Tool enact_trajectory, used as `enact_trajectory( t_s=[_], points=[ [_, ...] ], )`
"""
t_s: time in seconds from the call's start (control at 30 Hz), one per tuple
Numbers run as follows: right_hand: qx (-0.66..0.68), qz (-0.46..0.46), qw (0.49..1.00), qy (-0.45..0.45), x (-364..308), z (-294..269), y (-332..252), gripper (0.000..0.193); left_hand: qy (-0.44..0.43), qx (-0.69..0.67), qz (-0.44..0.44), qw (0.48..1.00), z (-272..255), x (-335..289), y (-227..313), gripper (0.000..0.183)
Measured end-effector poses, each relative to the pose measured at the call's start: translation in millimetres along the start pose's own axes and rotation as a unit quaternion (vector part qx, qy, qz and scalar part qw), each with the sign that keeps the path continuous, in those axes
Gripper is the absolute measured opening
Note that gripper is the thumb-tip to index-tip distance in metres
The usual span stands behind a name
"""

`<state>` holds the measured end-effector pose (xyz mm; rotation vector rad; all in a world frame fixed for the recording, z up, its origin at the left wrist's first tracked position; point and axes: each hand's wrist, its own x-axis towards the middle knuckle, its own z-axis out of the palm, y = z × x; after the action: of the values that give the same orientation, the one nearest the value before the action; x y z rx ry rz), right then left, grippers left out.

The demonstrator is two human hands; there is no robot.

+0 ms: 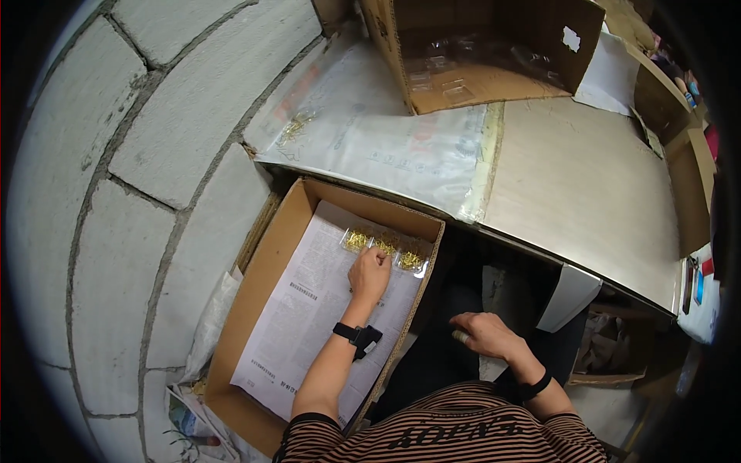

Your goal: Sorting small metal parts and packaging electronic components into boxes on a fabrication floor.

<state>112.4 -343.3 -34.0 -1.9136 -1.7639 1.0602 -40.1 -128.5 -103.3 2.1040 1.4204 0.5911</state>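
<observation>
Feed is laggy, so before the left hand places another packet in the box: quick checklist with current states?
1. Left hand on the row of clear packets of gold pieces: ok.
2. Packets lie flat on the paper sheet: ok.
3. Free paper in the cardboard box below the row: ok.
4. Right hand holds the next packet: not ok, on the lap.
5. Left hand's grip: cannot tell.
</observation>
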Motion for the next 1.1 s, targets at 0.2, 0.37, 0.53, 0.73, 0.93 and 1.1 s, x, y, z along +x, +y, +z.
enact_trajectory(
  t_s=[0.2,0.37,0.53,0.73,0.93,1.1],
  points=[
    [0.0,-0.002,1.0,-0.008,1,3,4,0.032,-0.05,0.019,0.016,0.998,0,2,10,0.018],
    [-0.022,0.003,1.0,-0.012,1,7,1,0.031,-0.027,0.024,0.001,0.999,0,4,5,0.02],
    [-0.029,-0.001,0.999,-0.023,3,11,-3,0.03,-0.025,0.062,0.012,0.998,-7,6,5,0.017],
    [-0.064,0.036,0.997,0.009,-5,16,23,0.03,-0.039,0.129,0.327,0.936,16,-5,36,0.051],
    [-0.101,0.048,0.993,-0.045,-8,36,31,0.023,-0.19,0.201,0.292,0.916,18,-4,-19,0.049],
    [-0.065,0.082,0.993,0.055,-90,29,35,0.022,-0.17,0.218,0.278,0.92,35,-3,-31,0.055]
  ],
)
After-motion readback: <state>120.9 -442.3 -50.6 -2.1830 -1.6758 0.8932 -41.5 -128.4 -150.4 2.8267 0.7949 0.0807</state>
